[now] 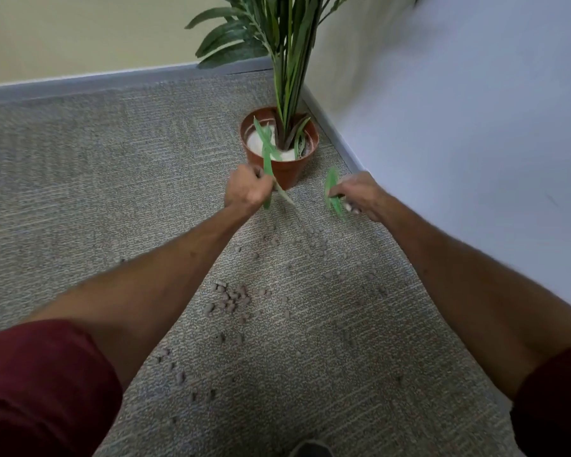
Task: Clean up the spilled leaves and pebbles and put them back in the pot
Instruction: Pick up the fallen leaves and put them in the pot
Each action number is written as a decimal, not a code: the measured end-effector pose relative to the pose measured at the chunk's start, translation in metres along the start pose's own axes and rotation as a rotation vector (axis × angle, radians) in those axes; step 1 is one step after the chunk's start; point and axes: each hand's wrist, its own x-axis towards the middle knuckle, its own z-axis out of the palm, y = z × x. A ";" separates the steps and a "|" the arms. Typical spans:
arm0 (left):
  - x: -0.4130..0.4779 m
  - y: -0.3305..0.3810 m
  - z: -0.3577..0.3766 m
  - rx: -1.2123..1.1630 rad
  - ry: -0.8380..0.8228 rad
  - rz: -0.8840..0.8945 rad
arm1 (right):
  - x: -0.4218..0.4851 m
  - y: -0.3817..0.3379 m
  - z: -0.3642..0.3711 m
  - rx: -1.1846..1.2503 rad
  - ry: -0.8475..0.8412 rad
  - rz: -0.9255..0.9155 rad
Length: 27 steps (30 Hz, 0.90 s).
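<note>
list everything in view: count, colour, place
round terracotta-coloured pot: one, orange-brown, on the carpet in the corner
tall leafy plant: one, dark green, in the pot
white filling: one patch, inside the pot
loose long leaves: a few, bright green, held in both hands
small rounded pebbles: dozens, grey-brown, scattered on the carpet
woven carpet: one, grey, floor
skirting board: grey, along both walls
painted walls: two, cream left, pale bluish right
shoe tip: one, dark, bottom edge
left hand: grips leaves before the pot
right hand: grips leaves right of the pot
sleeves: two, dark red, bottom corners
</note>
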 end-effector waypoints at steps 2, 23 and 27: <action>0.007 0.013 -0.011 -0.053 0.087 0.001 | 0.007 -0.018 0.005 0.038 0.020 -0.037; 0.125 0.054 -0.022 0.080 0.143 -0.112 | 0.124 -0.117 0.036 -0.039 0.386 -0.039; 0.133 0.053 -0.019 0.106 0.140 -0.101 | 0.122 -0.121 0.044 -0.079 0.440 -0.059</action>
